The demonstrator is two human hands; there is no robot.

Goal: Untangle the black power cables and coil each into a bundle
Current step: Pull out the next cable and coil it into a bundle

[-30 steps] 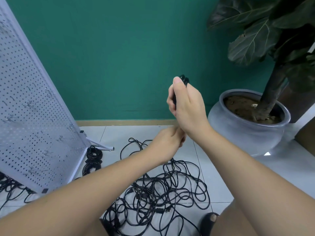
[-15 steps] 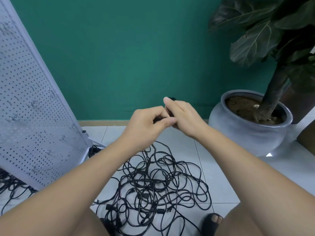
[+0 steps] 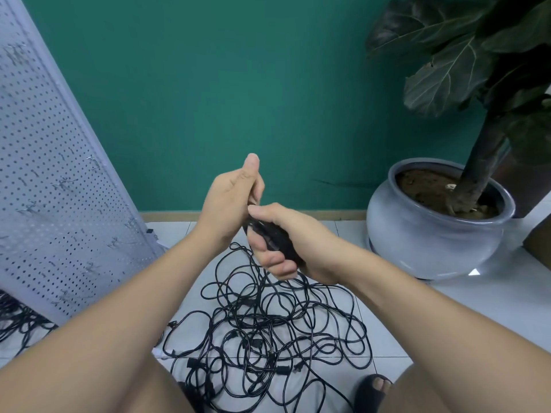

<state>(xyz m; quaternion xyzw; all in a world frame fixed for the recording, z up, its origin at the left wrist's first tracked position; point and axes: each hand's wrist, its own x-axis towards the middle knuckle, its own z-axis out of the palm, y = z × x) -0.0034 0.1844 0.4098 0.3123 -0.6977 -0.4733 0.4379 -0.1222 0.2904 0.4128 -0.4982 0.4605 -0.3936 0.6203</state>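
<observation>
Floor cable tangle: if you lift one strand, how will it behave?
Likely floppy: the tangle lies in loose loops flat on the tiles. One strand would probably drag neighbours along, since strands cross many times. The bundle in the right hand seems to keep shape only while gripped.

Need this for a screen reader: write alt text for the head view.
A left hand and right hand grip a black cable bundle above a tangled pile of cables on a tiled floor. Perforated panel left, potted plant right, green wall behind.
</observation>
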